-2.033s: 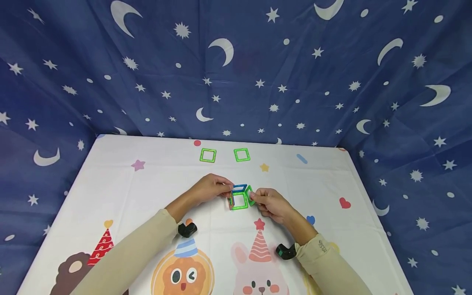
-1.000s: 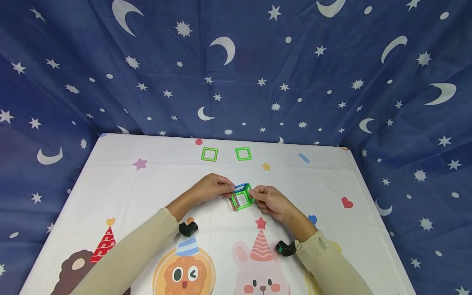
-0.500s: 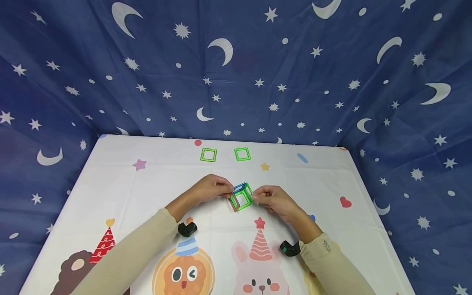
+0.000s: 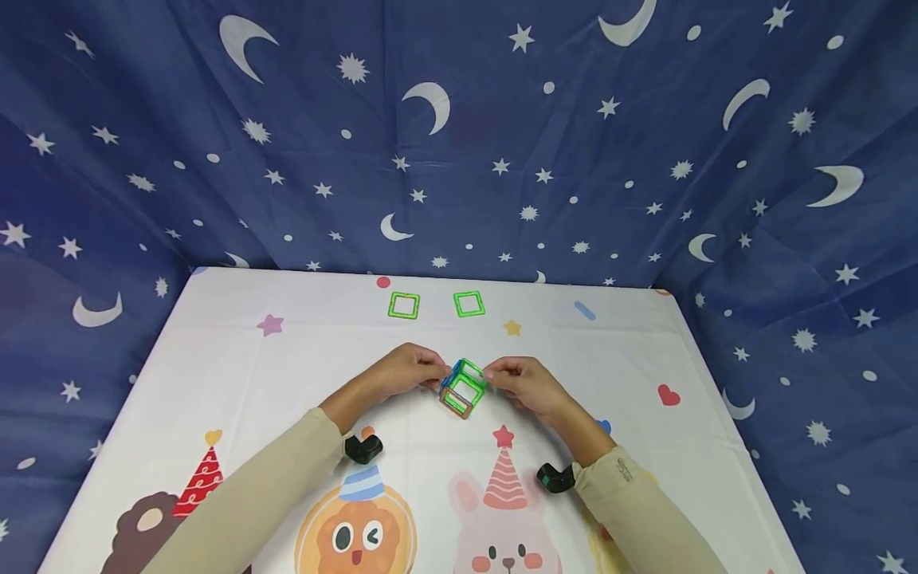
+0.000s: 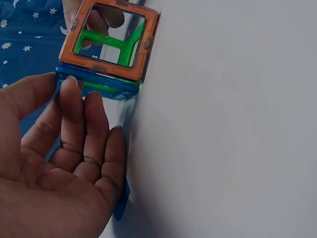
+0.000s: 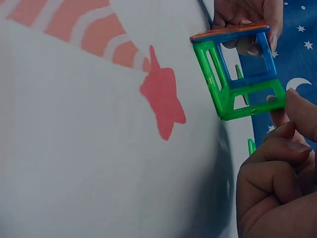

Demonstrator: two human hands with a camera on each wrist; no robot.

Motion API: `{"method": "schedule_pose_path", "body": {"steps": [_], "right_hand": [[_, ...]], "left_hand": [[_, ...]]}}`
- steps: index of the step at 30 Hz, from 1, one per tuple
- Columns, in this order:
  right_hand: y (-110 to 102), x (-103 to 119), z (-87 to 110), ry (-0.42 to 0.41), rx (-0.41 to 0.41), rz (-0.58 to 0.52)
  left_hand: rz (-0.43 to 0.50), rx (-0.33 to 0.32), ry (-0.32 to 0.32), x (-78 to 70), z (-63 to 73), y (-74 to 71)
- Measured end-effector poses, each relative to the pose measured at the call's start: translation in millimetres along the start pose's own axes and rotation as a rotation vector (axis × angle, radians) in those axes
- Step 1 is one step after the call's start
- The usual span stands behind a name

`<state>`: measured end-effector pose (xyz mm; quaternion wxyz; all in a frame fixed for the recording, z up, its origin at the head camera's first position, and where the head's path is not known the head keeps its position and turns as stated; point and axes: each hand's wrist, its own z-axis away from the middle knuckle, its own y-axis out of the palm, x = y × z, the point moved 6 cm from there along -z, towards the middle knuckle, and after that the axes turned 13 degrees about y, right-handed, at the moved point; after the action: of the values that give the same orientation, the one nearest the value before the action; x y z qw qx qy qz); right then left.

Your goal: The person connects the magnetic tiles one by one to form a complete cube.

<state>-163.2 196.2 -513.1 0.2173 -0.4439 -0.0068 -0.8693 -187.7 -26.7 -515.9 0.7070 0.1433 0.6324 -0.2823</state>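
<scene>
Several square magnetic tiles are joined into a box-like shape near the middle of the table. An orange tile (image 5: pixel 111 70) faces the near side in the head view, a blue tile (image 6: pixel 268 54) forms the left side, and green tiles (image 6: pixel 255 109) make up the rest. My left hand (image 4: pixel 405 371) pinches the blue tile at its edge between thumb and fingertips. From the other side, my right hand (image 4: pixel 527 387) pinches a corner of a green tile with thumb and forefinger, its other fingers curled beneath in the right wrist view.
Two loose green square tiles, one at left (image 4: pixel 390 304) and one at right (image 4: pixel 457 306), lie flat toward the table's back edge. The white tablecloth (image 4: pixel 344 343) carries printed party animals and shapes. A blue starry curtain (image 4: pixel 287 119) hangs behind and at both sides.
The joined tiles have turned, bringing the orange tile from the left side round to the front. The right hand drew slightly off, then returned to the far right corner; the left hand stayed near.
</scene>
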Motion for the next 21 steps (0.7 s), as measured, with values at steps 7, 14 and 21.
{"method": "schedule_pose_path", "body": {"steps": [7,14,21], "right_hand": [[1.8,4.0,-7.8,0.017,-0.001,0.019],[0.7,10.8,-9.2,0.018,-0.026,0.03],[3.0,11.3,-11.2,0.018,-0.005,0.034]], "left_hand": [[0.063,-0.01,0.012,0.4,-0.3,0.8],[0.139,-0.005,0.033,-5.4,1.4,1.5],[0.144,-0.008,0.007,-6.7,3.4,2.0]]}}
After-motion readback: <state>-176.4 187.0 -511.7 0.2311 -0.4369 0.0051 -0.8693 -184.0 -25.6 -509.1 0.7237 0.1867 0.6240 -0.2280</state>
